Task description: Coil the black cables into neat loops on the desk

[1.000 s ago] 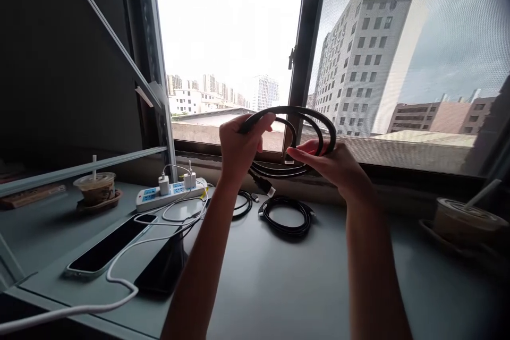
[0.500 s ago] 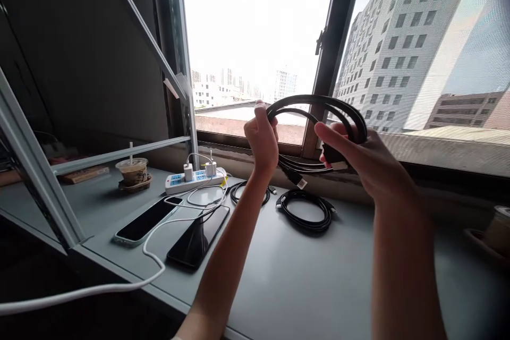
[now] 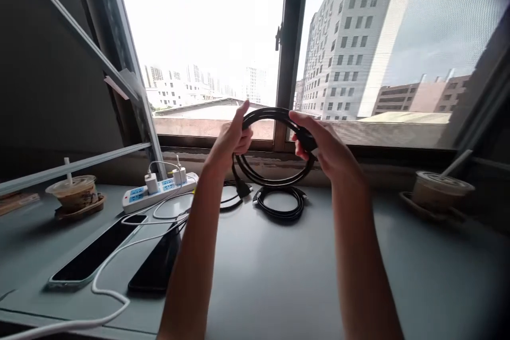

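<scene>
You hold a black cable (image 3: 266,113), looped into a ring, up before the window (image 3: 292,37), your left hand (image 3: 235,138) closed around one side and your right hand (image 3: 321,141) gripping the other; its plug (image 3: 242,188) dangles near your left wrist. Below, a second coil (image 3: 281,215) rests on the desk (image 3: 271,265). At left, a clear cup (image 3: 75,194) of brown drink, straw (image 3: 68,170) nearly upright, sits on a tray (image 3: 99,204). At right, a matching cup (image 3: 434,191), its straw slanting, holds brownish drink in shadow. A power strip (image 3: 137,201) carries two chargers (image 3: 151,183).
</scene>
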Demonstrator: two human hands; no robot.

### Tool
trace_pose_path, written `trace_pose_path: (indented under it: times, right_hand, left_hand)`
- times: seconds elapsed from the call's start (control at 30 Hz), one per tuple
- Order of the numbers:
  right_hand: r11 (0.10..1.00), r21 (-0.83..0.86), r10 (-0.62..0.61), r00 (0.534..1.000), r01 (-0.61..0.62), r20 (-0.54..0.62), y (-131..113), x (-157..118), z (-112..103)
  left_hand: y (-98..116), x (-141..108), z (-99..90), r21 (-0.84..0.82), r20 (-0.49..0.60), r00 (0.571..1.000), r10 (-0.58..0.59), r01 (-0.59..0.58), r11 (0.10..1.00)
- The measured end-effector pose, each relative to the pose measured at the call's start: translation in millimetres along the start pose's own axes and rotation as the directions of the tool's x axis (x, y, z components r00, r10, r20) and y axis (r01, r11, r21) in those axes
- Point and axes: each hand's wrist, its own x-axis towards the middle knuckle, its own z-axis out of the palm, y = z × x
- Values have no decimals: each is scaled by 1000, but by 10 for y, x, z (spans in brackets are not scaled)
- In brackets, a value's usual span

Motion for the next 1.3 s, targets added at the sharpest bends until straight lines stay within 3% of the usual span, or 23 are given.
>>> trace_pose_path:
  times: [0.07, 0.17, 0.27, 0.33, 0.4, 0.53, 0.83, 1.0, 1.17, 1.23, 1.3]
  right_hand:
    - [999, -51, -6, 999, 8, 37, 55, 41, -48]
    - [972, -197, -143, 988, 130, -54, 79, 64, -33]
    - [815, -508, -392, 911, 279, -130, 58, 59, 69]
    - [709, -637, -465, 879, 302, -101, 44, 56, 129]
    - [663, -684, -498, 861, 304, -100, 38, 60, 147]
    - [665, -677, -539, 830, 316, -142, 53, 84, 81]
    - [776, -585, -439, 868, 235, -233, 419, 304, -2]
    - [794, -551, -463, 842, 255, -277, 538, 397, -79]
    - [830, -526, -441, 796, 186, -414, 586, 380, -186]
    - [830, -542, -413, 799, 133, -436, 621, 373, -233]
    - [816, -574, -390, 801, 71, -455, 649, 366, -278]
  left_hand:
    - [62, -4, -103, -4, 73, 996, -59, 59, 998]
    - [125, 0, -142, -28, 12, 1000, -11, 11, 1000]
    - [174, -17, -33, -94, -47, 996, 73, -77, 993]
    - [230, -59, 70, -134, -78, 995, 63, -73, 988]
    - [303, -113, 150, -159, -71, 997, 11, -22, 987]
    - [397, -176, 178, -177, 4, 993, -120, 119, 977]
    - [284, -142, 280, -207, 120, 981, -150, 172, 963]
    - [203, -129, 311, -12, 120, 982, -143, 146, 989]
    - [108, -154, 323, 421, 76, 995, -58, 20, 907]
    - [59, -153, 344, 519, 32, 996, -89, 59, 852]
    - [4, -133, 355, 550, -1, 976, -217, 182, 815]
